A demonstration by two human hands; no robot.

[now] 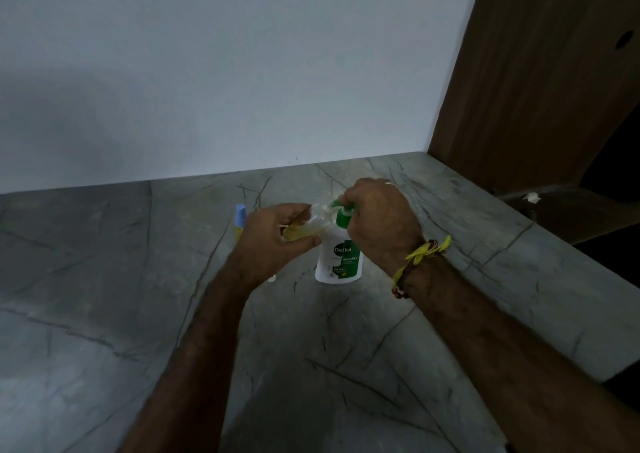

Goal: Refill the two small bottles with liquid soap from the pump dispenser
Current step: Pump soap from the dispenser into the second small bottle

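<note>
Two small bottles show on our grey marble bench (104,279): one clear bottle (304,226) lies tilted in our left hand (273,236), with yellow liquid pooled in its lower end, and its mouth points at the green nozzle of the pump dispenser (338,255). We curl the fingers and thumb of that hand round the bottle's body. Our right hand (377,220) sits on top of the dispenser's green pump head, fingers bent down over it; whether the head is pushed down we cannot tell. The dispenser stands upright on the bench, white with a green Dettol label, just below both hands. The other small bottle (239,222) stands upright on the bench behind our left hand, holding yellow liquid and wearing a blue cap. A small white thing (272,278), too blurred to name, peeks out beside our left wrist. Yellow and dark thread bands (415,262) circle our right wrist. A pale wall (242,72) rises behind the bench, and a brown wooden panel (536,89) stands at the right.
</note>
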